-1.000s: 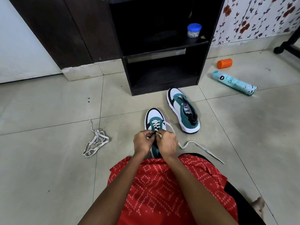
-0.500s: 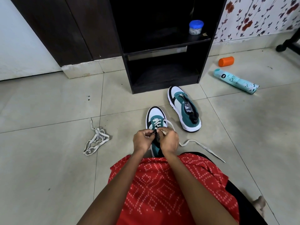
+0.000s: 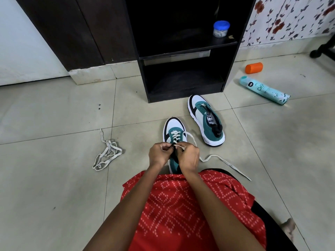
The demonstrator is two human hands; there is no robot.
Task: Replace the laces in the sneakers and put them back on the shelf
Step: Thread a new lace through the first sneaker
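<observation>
The hands have drawn slightly apart since a second ago: left hand (image 3: pixel 159 154) and right hand (image 3: pixel 189 157) pinch the white lace (image 3: pixel 213 157) over the half-laced near sneaker (image 3: pixel 174 127), on the floor at the person's lap. The second sneaker (image 3: pixel 205 120), tongue reading PUMA, lies just before the black shelf (image 3: pixel 230 69). A spare lace (image 3: pixel 107 156) lies left, a spray can (image 3: pixel 263 89) far right, with bare tiles (image 3: pixel 54 115) between.

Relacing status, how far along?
Done: near sneaker laced over its front eyelets. In hand: left hand pinches its eyelet edge, right hand pinches the lace. Left: its upper eyelets, the unlaced far sneaker (loose lace on the floor), then both onto the shelf.
</observation>
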